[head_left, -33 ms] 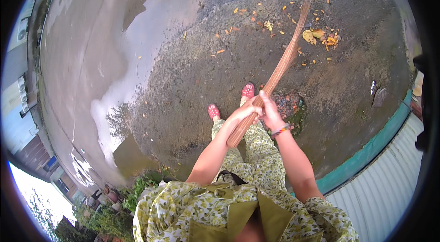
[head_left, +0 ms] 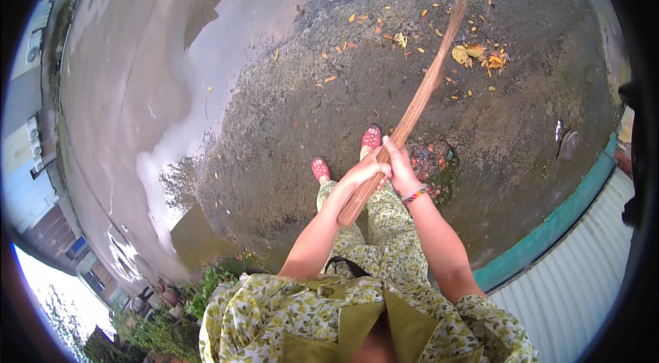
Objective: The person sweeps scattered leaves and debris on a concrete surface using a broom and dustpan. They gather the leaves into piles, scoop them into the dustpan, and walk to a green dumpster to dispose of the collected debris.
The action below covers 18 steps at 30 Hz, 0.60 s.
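A stick broom (head_left: pixel 420 103), a bundle of thin brown twigs, slants from near my waist out to the far right. My left hand (head_left: pixel 367 169) is wrapped round its lower part, a little above the thick end. Just beyond it, my right hand (head_left: pixel 400 164) grips the bundle too, thumb lying along the twigs. The broom's thin tips end beside yellow and orange leaves (head_left: pixel 495 61) on the ground. Whether the tips touch the ground, I cannot tell.
Scattered small leaves (head_left: pixel 401 40) lie ahead on dark, rough concrete (head_left: pixel 309 102). A wet puddle (head_left: pixel 206 74) spreads to the left. Rubble with moss (head_left: pixel 432 160) lies near my feet. A green curb (head_left: pixel 549 239) and corrugated sheet (head_left: pixel 583 280) border the right; plants (head_left: pixel 165 329) stand lower left.
The broom has shifted very slightly, its thick end toward me and to the left. My right hand has moved a little left with it.
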Motion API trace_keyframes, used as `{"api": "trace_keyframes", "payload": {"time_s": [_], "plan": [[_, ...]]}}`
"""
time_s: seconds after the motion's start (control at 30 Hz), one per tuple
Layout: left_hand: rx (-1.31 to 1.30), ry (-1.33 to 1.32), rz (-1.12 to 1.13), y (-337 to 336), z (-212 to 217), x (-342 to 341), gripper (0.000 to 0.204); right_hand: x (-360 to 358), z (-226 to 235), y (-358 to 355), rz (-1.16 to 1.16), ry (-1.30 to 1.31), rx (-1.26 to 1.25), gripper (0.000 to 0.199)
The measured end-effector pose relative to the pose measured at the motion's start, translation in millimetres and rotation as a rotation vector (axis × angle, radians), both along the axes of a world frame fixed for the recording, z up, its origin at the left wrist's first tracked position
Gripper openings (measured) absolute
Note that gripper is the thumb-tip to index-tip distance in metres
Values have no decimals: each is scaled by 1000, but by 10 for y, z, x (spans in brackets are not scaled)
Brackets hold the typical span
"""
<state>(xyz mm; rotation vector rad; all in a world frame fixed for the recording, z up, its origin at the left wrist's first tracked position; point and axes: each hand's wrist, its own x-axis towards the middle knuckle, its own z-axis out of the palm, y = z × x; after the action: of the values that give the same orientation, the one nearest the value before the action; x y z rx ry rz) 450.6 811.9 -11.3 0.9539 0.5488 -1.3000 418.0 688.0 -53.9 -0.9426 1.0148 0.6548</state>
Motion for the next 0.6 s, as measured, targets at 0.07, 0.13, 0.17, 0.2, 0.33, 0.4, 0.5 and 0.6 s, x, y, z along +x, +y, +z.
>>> {"api": "trace_keyframes", "payload": {"time_s": [0.07,0.13,0.17,0.2,0.33,0.4,0.5,0.6], "plan": [[52,-99,29,130,28,-31,67,99,96,176,22,-98,-44,41],[181,-149,80,285,96,-224,65,29,-47,403,98,-81,46,41],[275,-141,148,294,188,-203,59,-3,-113,524,146,-75,91,41],[378,-112,219,325,299,-246,53,-14,-72,673,145,-125,74,39],[574,72,332,641,-259,-350,21,60,-693,1114,225,6,607,22],[578,116,384,769,-698,-196,14,346,-915,1068,420,47,554,23],[543,125,310,476,-1172,62,12,421,-1474,885,409,139,446,20],[571,-77,277,-387,-1414,75,22,311,-1681,47,184,82,423,26]]}}
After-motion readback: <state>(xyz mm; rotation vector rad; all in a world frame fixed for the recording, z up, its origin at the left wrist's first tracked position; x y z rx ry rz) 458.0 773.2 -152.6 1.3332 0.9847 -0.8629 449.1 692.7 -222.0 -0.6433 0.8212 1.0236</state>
